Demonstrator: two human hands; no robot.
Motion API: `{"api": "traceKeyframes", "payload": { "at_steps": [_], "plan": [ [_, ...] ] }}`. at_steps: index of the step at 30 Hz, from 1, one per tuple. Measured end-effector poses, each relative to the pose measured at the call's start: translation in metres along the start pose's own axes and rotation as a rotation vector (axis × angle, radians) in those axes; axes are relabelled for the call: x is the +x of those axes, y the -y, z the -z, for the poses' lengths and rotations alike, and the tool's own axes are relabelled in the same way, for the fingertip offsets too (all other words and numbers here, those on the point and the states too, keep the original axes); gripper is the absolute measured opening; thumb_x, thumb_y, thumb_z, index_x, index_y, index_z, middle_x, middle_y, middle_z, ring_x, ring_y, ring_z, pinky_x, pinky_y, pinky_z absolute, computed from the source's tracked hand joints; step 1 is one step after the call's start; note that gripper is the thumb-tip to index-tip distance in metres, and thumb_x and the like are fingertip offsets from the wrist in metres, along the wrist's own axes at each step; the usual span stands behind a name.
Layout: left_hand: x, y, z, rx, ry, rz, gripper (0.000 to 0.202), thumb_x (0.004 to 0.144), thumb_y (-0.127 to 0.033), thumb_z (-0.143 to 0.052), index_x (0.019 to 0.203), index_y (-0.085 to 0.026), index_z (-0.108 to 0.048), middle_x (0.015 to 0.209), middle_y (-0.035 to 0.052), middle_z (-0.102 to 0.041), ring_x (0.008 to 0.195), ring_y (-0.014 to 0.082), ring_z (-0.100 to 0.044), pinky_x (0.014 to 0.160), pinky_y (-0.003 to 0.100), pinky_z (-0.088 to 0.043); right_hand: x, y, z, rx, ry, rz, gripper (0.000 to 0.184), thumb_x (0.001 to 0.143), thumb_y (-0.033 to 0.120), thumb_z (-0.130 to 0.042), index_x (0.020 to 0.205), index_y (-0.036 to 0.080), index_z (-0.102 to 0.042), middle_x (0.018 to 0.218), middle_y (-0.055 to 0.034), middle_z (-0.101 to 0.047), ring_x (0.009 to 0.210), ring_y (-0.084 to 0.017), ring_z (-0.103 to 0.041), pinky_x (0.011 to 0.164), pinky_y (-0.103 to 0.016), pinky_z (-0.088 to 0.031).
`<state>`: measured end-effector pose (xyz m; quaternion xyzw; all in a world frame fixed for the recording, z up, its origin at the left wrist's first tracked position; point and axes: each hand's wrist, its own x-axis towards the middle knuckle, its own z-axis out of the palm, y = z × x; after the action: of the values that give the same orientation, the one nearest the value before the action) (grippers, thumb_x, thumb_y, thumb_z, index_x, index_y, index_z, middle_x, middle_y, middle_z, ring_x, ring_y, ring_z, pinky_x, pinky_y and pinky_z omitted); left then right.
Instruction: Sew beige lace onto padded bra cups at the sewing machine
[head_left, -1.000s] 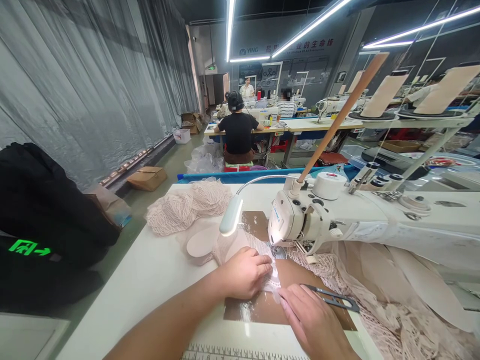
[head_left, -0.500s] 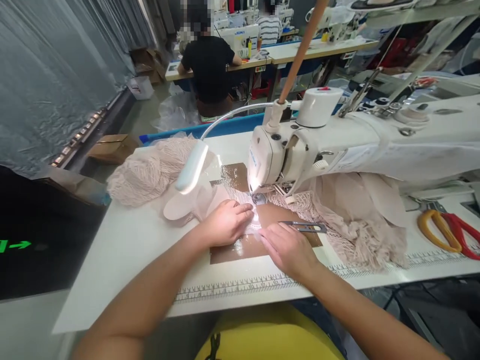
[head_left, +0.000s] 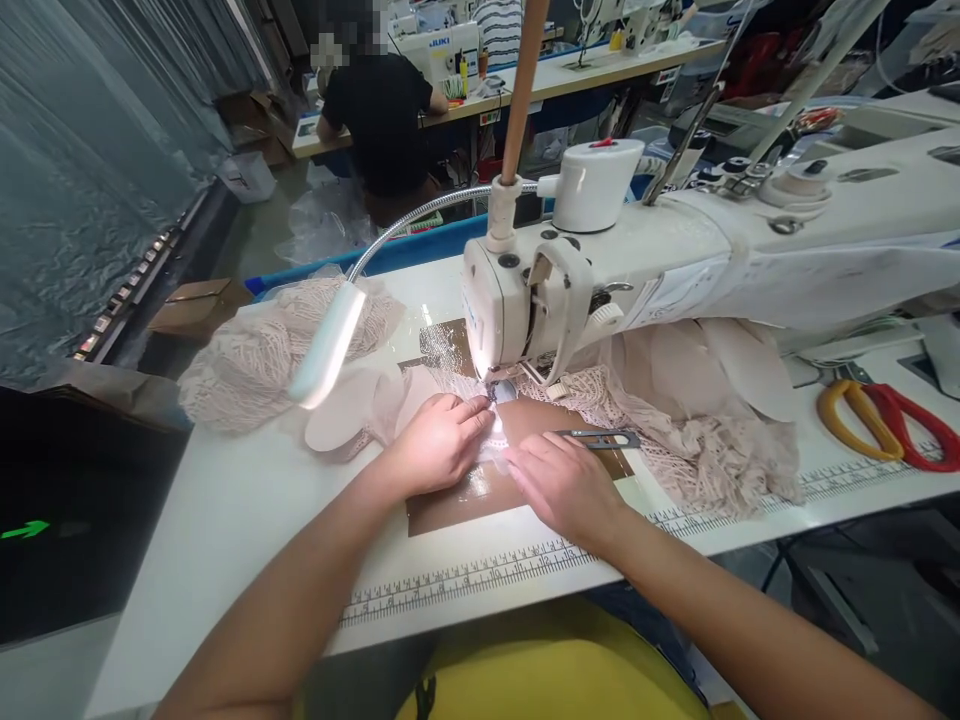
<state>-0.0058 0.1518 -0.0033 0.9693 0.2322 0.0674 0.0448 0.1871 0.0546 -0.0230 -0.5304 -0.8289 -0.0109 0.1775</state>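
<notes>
Pale pink lace fabric (head_left: 493,440) lies under the needle area of a white sewing machine (head_left: 487,290). My left hand (head_left: 442,440) presses it down, fingers together, their tips close to the presser foot (head_left: 493,390). At the fabric's near edge, my right hand (head_left: 562,485) has its thumb and fingertips closed on the cloth. Dark thread snips (head_left: 611,439) stick out to the right from behind the right hand's fingers; part of them is hidden there. Beneath the hands is a brown plate (head_left: 442,515) on the white table.
Bunched lace (head_left: 247,360) lies at left beside a lamp head (head_left: 328,345). More gathered fabric (head_left: 712,455) lies at right, near red-and-yellow-handled scissors (head_left: 889,425). A printed ruler (head_left: 465,588) runs along the front edge. Beyond, a person (head_left: 379,115) in black sits at another table.
The whole view has shifted, so the machine and table appear farther left. Both hands keep nearly the same place on the fabric, the left fingertips slightly nearer the presser foot.
</notes>
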Motion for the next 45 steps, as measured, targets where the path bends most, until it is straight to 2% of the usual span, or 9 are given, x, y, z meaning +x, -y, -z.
{"api": "traceKeyframes", "payload": {
  "at_steps": [5, 10, 17, 27, 33, 36, 45],
  "plan": [
    [-0.002, -0.004, 0.002, 0.011, -0.014, -0.010, 0.037, 0.093, -0.025, -0.041, 0.126, -0.014, -0.054, 0.132, 0.0129, -0.054, 0.098, 0.0249, -0.051, 0.087, 0.041, -0.042, 0.001, 0.000, 0.002, -0.002, 0.011, -0.005, 0.023, 0.093, 0.020, -0.043, 0.094, 0.017, -0.065, 0.076, -0.0045, -0.059, 0.073, -0.017, -0.048, 0.069, -0.031, -0.029],
    [-0.001, -0.007, 0.004, 0.031, 0.019, 0.028, 0.040, 0.093, -0.024, -0.040, 0.129, -0.012, -0.053, 0.134, 0.0107, -0.054, 0.095, 0.0247, -0.050, 0.088, 0.041, -0.042, 0.002, 0.000, 0.004, 0.007, 0.043, -0.032, 0.024, 0.094, 0.021, -0.042, 0.089, 0.018, -0.065, 0.076, -0.0036, -0.058, 0.073, -0.017, -0.047, 0.069, -0.030, -0.029],
    [0.005, -0.001, 0.001, 0.041, 0.004, 0.040, 0.042, 0.091, -0.024, -0.043, 0.131, -0.011, -0.051, 0.135, 0.0135, -0.052, 0.095, 0.0254, -0.050, 0.087, 0.042, -0.042, 0.013, -0.005, 0.011, 0.020, 0.165, -0.070, 0.021, 0.090, 0.020, -0.048, 0.102, 0.019, -0.066, 0.080, -0.0038, -0.060, 0.078, -0.019, -0.050, 0.070, -0.030, -0.032],
    [0.002, 0.003, 0.004, 0.072, -0.035, 0.022, 0.035, 0.093, -0.016, -0.041, 0.123, -0.016, -0.057, 0.132, 0.0101, -0.055, 0.100, 0.0237, -0.051, 0.089, 0.041, -0.039, 0.026, -0.013, 0.010, -0.013, 0.212, -0.063, 0.031, 0.093, 0.021, -0.042, 0.116, 0.017, -0.063, 0.083, -0.0057, -0.061, 0.080, -0.020, -0.052, 0.070, -0.031, -0.036],
    [0.001, 0.002, 0.001, 0.042, -0.030, 0.015, 0.035, 0.092, -0.013, -0.042, 0.122, -0.018, -0.060, 0.127, 0.0077, -0.060, 0.098, 0.0217, -0.052, 0.088, 0.039, -0.041, 0.032, -0.016, 0.014, -0.026, 0.256, -0.014, 0.026, 0.092, 0.020, -0.043, 0.105, 0.019, -0.066, 0.079, -0.0045, -0.060, 0.077, -0.018, -0.052, 0.067, -0.029, -0.036],
    [0.001, 0.004, -0.001, 0.044, -0.044, 0.027, 0.034, 0.093, -0.015, -0.042, 0.122, -0.018, -0.061, 0.128, 0.0067, -0.060, 0.096, 0.0219, -0.052, 0.087, 0.039, -0.042, 0.035, -0.018, 0.014, -0.021, 0.247, -0.010, 0.028, 0.092, 0.021, -0.042, 0.108, 0.019, -0.066, 0.079, -0.0046, -0.062, 0.078, -0.019, -0.054, 0.068, -0.029, -0.038],
    [0.001, 0.015, -0.007, -0.005, -0.091, 0.097, 0.041, 0.087, -0.010, -0.045, 0.125, -0.020, -0.058, 0.132, 0.0093, -0.056, 0.099, 0.0245, -0.053, 0.088, 0.043, -0.044, 0.043, -0.018, 0.007, 0.059, 0.194, -0.093, 0.033, 0.095, 0.023, -0.037, 0.116, 0.020, -0.062, 0.101, -0.0057, -0.070, 0.087, -0.018, -0.062, 0.076, -0.029, -0.045]
  ]
}}
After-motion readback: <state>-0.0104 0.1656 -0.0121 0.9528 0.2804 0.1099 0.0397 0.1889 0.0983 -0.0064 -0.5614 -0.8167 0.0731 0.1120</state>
